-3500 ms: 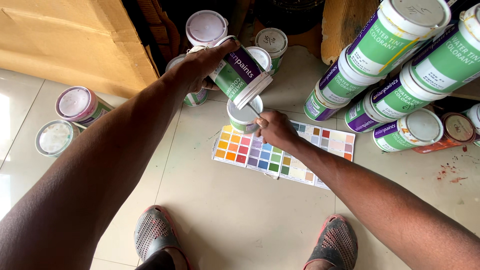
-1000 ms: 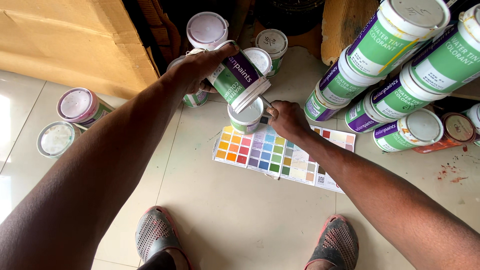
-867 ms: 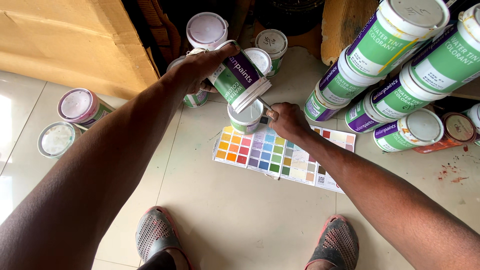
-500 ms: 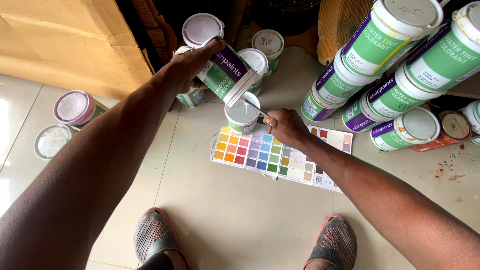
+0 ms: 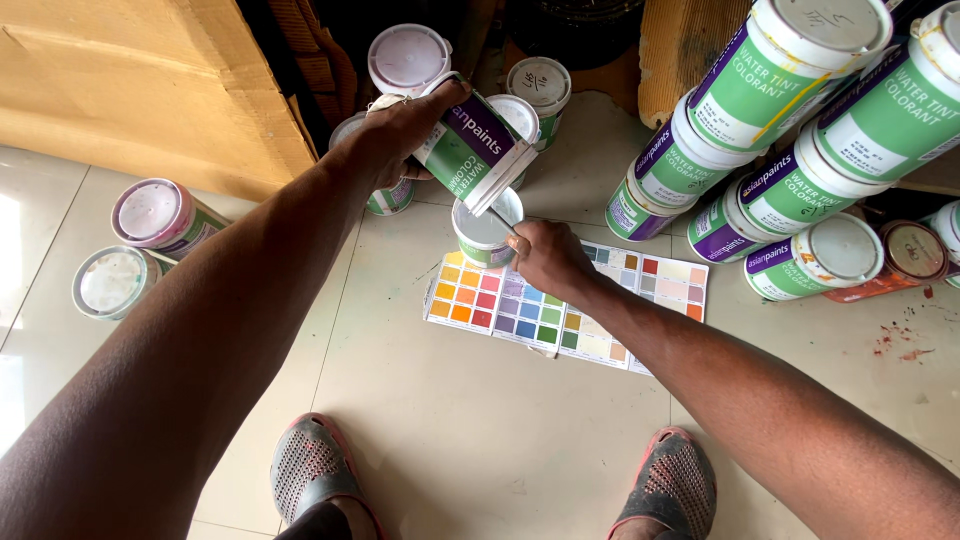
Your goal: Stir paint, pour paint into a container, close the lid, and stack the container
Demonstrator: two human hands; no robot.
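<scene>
Two bare hands work over a small open paint can (image 5: pixel 487 228) that stands on the pale tiled floor (image 5: pixel 480 440), touching the upper edge of a colour swatch card (image 5: pixel 560 305). The left hand (image 5: pixel 405 125) is wrapped around a green, purple and white can (image 5: pixel 472 148), with the fingers closed on its body, and it keeps this can tilted so that its open mouth points down over the small open can. The right hand (image 5: pixel 548 258) is just beside the small can, on its right, and lies over the swatch card; its fingers are pinched together on a thin stick (image 5: pixel 503 220) whose other end reaches into the small can. I cannot tell if liquid is running out of the tilted can. On the right, many closed cans with green and purple labels (image 5: pixel 790 120) are stacked on their sides, and one can with an orange label (image 5: pixel 905 258) lies near them. At the left stand two more closed cans (image 5: pixel 140 240) below a sheet of brown cardboard (image 5: pixel 130 80). Two grey shoes (image 5: pixel 315 470) with red edges show at the bottom.
</scene>
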